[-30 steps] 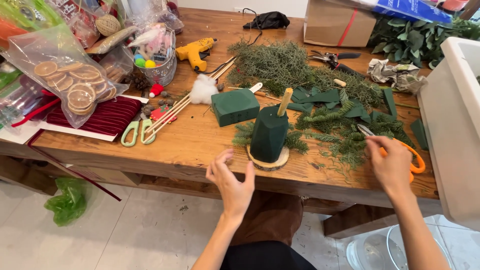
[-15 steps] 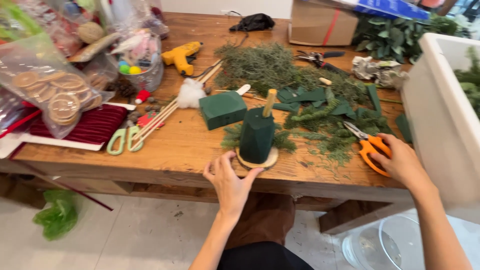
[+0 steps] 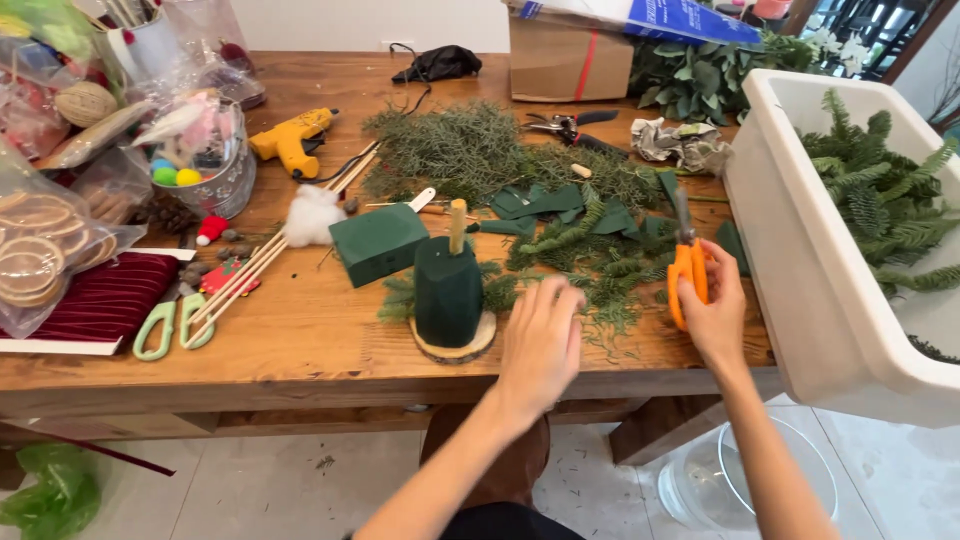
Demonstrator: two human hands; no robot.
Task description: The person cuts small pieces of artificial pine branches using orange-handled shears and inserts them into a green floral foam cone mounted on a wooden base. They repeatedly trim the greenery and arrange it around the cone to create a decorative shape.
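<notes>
The fingers of the right hand (image 3: 712, 315) are wrapping around the handles of the orange scissors (image 3: 686, 262), gripping them with the blades pointing far, over the scattered green sprigs (image 3: 600, 262). The left hand (image 3: 540, 345) is lying palm down at the near edge of the wooden table (image 3: 300, 340), its fingers blurred, loosely spread and holding nothing, just right of the dark green foam cone (image 3: 448, 292). That cone is standing upright on a round wood slice (image 3: 455, 347), with a wooden stick (image 3: 457, 226) poking out of its top. A green foam block (image 3: 379, 243) is lying just far-left of it. At the far right, a white tub (image 3: 800, 260) is holding fir branches (image 3: 880, 205).
</notes>
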